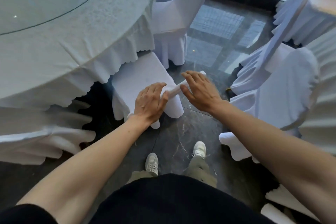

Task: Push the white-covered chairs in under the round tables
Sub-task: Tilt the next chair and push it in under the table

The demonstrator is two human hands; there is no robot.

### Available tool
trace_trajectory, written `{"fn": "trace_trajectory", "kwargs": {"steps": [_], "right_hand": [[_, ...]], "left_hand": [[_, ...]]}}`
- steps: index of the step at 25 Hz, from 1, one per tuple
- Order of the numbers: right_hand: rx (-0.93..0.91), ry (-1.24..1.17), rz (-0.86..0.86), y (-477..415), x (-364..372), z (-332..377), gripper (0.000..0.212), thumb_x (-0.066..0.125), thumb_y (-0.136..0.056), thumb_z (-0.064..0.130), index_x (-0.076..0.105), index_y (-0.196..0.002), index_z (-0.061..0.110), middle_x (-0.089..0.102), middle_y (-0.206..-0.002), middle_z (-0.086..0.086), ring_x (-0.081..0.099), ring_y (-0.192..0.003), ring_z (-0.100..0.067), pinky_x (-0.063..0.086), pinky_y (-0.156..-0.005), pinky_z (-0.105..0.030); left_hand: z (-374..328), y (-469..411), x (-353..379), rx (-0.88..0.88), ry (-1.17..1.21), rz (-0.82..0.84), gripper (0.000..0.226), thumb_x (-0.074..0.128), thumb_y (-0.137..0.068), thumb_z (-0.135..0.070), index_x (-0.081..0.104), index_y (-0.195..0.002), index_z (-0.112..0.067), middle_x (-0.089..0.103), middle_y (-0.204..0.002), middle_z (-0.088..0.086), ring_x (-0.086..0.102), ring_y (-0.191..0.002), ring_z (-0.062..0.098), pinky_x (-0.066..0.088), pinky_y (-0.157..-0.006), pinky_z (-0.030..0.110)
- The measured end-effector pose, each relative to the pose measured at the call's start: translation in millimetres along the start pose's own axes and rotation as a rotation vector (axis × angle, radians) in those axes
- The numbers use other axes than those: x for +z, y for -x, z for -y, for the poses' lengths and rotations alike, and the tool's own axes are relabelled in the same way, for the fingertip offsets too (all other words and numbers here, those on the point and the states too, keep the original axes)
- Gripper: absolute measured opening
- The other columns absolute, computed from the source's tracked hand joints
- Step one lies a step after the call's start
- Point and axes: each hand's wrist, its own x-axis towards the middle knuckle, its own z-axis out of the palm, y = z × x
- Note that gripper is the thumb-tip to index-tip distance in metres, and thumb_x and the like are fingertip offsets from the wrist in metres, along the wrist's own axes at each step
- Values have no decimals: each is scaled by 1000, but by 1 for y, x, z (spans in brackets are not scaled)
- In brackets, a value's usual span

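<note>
A white-covered chair [143, 74] stands in front of me with its seat partly under the scalloped cloth of the round table [76, 38]. My left hand [151, 102] lies on the top edge of the chair's backrest, fingers curled over it. My right hand [200, 91] rests flat on the same top edge further right, fingers spread and pointing left. The lower part of the backrest is hidden behind my hands.
Another covered chair [174, 16] stands just beyond, by the table. More white-covered chairs [283, 85] crowd the right side, and one [36, 132] sits at the lower left. A dark glossy floor [214, 42] runs between them. My feet stand behind the chair.
</note>
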Motion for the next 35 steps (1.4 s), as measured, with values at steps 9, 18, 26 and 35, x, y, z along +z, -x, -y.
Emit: {"fn": "trace_trajectory", "kwargs": {"steps": [9,18,26,35], "right_hand": [[-353,-72,148,-43,20,-88,50,34,-101,43,48,-134,8,53,-133,-15,50,-120,-32,37,-106,-44],[-464,-146,76,-78,50,-104,41,28,-100,41,58,-90,14,62,-82,-3,56,-71,-23,42,-65,-34],[-559,-135,-120,-121,70,-98,45,29,-97,34,50,-63,15,45,-55,1,42,-46,-20,21,-52,-26],[-528,-187,-141,-197,93,-21,38,38,-94,33,44,-60,16,43,-50,2,36,-42,-19,18,-48,-26]], "left_hand": [[-42,-18,46,-297,-182,-85,55,20,-99,-48,61,-114,-16,69,-106,6,63,-93,26,47,-79,38],[-32,-28,61,-416,-263,-238,46,26,-97,-41,56,-72,-17,55,-59,-1,49,-51,21,34,-44,28],[-2,-40,71,-406,-247,-412,46,33,-94,-35,66,-67,-17,63,-58,-1,58,-51,23,41,-45,35],[94,-70,19,-483,-327,-402,50,27,-91,-34,68,-69,-15,66,-62,4,59,-53,29,42,-51,33]]}}
